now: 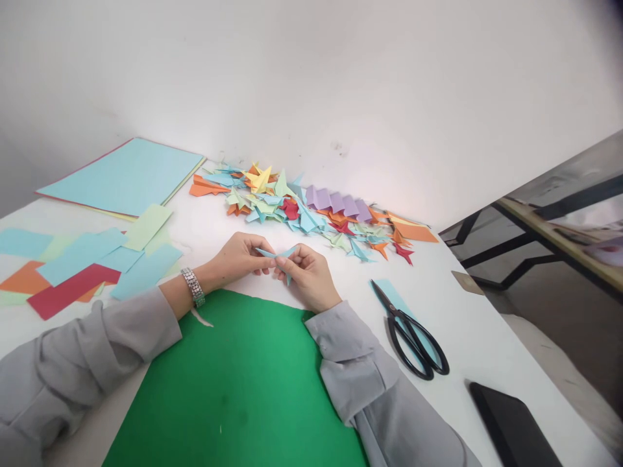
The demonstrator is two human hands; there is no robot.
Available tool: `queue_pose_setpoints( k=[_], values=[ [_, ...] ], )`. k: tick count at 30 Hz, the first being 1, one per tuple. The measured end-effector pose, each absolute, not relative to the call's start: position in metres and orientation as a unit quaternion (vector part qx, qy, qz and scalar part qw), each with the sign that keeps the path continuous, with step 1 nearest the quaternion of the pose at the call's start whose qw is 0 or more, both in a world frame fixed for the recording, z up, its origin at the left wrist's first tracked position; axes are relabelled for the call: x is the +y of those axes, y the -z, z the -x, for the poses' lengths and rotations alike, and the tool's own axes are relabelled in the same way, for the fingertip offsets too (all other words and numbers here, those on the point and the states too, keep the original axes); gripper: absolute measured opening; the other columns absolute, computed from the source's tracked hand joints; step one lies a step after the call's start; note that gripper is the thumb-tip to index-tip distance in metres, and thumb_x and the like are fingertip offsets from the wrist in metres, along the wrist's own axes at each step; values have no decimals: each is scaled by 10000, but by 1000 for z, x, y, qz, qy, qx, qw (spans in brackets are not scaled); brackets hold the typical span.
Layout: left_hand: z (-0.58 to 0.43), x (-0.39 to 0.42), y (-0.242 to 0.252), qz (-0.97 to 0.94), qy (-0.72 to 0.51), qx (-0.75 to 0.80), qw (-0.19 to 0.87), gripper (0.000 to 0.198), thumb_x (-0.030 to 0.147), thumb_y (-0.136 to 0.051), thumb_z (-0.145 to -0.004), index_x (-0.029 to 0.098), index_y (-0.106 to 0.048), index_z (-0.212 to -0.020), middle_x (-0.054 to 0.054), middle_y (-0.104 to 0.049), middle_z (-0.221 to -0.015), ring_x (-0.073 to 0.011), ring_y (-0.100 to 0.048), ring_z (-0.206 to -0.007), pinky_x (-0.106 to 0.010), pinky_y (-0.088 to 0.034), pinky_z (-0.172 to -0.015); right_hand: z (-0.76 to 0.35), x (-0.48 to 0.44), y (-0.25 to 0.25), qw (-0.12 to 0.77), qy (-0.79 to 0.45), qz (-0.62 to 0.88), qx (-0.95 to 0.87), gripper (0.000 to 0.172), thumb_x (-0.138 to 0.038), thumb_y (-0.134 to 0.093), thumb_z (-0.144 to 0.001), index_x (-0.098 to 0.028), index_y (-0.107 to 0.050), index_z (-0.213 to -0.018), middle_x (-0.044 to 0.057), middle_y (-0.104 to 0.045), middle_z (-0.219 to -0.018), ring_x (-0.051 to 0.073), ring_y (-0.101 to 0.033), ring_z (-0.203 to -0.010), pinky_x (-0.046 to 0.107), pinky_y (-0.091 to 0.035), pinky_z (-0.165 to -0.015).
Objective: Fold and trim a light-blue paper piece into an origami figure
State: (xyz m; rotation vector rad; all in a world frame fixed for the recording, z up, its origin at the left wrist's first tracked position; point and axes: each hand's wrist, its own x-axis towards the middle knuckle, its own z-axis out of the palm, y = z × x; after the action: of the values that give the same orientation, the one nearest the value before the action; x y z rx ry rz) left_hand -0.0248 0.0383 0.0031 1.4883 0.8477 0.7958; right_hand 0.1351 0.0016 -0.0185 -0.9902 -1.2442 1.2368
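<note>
Both hands pinch a small folded piece of light blue paper (287, 253) above the far edge of a green sheet (238, 376). My left hand (243, 256) is closed on the paper's left tip, and a metal watch (193, 287) circles that wrist. My right hand (311, 275) grips the right part, its thumb pressed on the folds. Fingers hide much of the piece, so its full shape is unclear. Just beyond the hands lies a heap of folded paper shapes (311, 220) in blue, orange, green, yellow and red.
Loose paper rectangles (85, 256) overlap at the left, below a stack of large sheets (126, 175). Black scissors (409, 331) lie right of my hands, partly over a blue paper strip (392, 295). A black phone-like object (513, 425) is at the near right. The table edge slopes down the right side.
</note>
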Motion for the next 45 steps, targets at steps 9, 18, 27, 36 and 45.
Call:
queue_pose_setpoints(
  k=[9, 18, 27, 36, 45],
  values=[
    [29, 41, -2, -623, -357, 362, 594, 220, 331, -689, -702, 126, -678, -625, -29, -642, -570, -86, -544, -479, -206, -431, -477, -138, 3, 19, 545, -528, 412, -505, 303, -407, -756, -666, -191, -543, -650, -17, -648, -562, 109, -551, -469, 247, -437, -489],
    [26, 40, -1, -570, -360, 355, 647, 291, 378, -643, -739, 122, -654, -602, -48, -631, -571, -116, -565, -512, -235, -434, -487, -137, 2, 18, 547, -534, 419, -490, 333, -428, -763, -646, -201, -519, -624, -21, -651, -560, 110, -535, -450, 253, -436, -472],
    [26, 40, -1, -565, -362, 362, 647, 323, 403, -639, -742, 109, -672, -615, -64, -654, -597, -109, -560, -495, -233, -437, -477, -137, 3, 19, 559, -542, 412, -474, 327, -392, -759, -663, -195, -502, -618, -23, -652, -548, 97, -524, -431, 237, -416, -461],
    [27, 42, -1, -559, -381, 372, 635, 279, 384, -724, -660, 119, -655, -605, -30, -629, -563, -103, -554, -484, -235, -436, -476, -136, 3, 18, 560, -535, 426, -467, 356, -407, -769, -641, -200, -481, -605, -24, -636, -519, 99, -510, -411, 238, -417, -441],
    [25, 40, 0, -574, -401, 393, 596, 233, 349, -714, -666, 123, -657, -655, -10, -614, -515, -92, -535, -442, -225, -440, -458, -136, 2, 15, 568, -534, 435, -451, 356, -378, -786, -619, -195, -482, -585, -25, -627, -487, 88, -484, -381, 219, -378, -406]
  ],
)
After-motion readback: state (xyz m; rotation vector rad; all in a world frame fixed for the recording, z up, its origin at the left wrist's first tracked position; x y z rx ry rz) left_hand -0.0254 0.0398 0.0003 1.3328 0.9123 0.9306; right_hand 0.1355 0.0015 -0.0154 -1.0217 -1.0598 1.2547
